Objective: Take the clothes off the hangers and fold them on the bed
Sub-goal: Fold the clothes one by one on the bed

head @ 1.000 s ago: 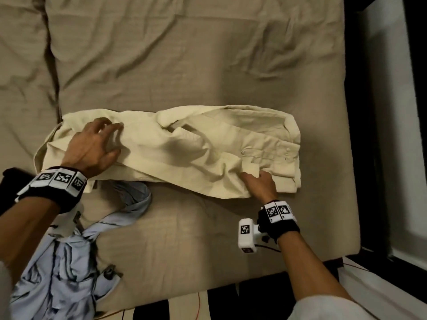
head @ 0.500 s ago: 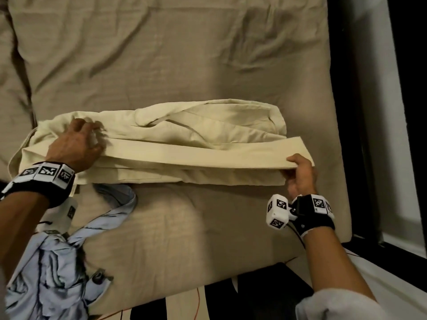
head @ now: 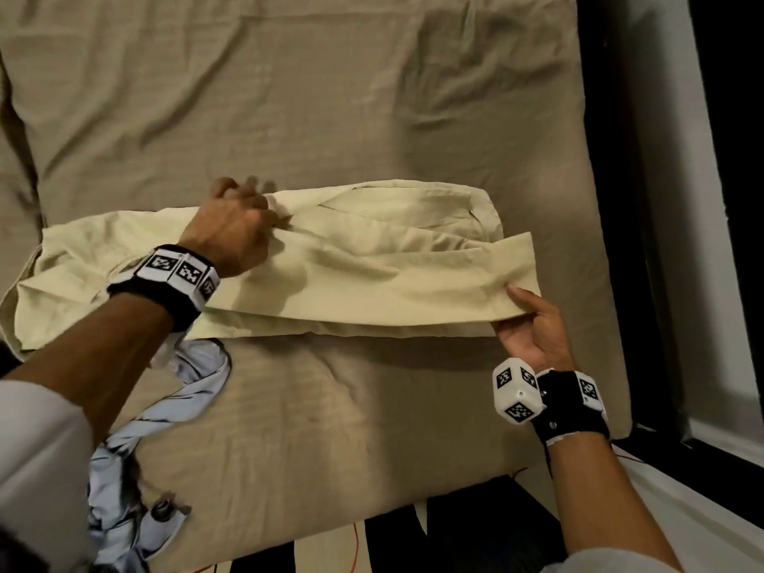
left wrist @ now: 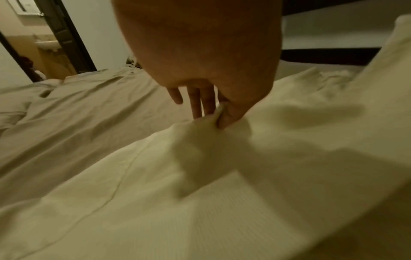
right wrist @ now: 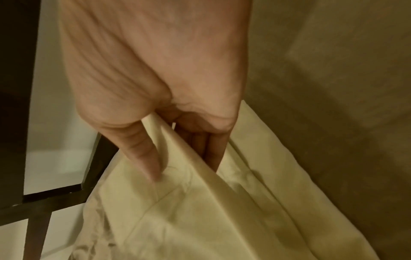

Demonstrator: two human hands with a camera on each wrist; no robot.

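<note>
A cream garment lies across the tan bed, folded lengthwise into a long band. My left hand sits on its upper middle and pinches a ridge of the fabric between thumb and fingers. My right hand holds the garment's right end, thumb on top and fingers underneath, lifting that edge slightly off the bed. A crumpled light blue shirt lies at the bed's near left corner, partly under my left forearm.
The bed's right edge meets a dark frame and a pale floor. The near edge of the mattress shows a striped floor below. A doorway shows in the left wrist view.
My left hand has moved right from the garment's left end to its middle and pinched the cloth. My right hand still holds the right end, now a little further out.
</note>
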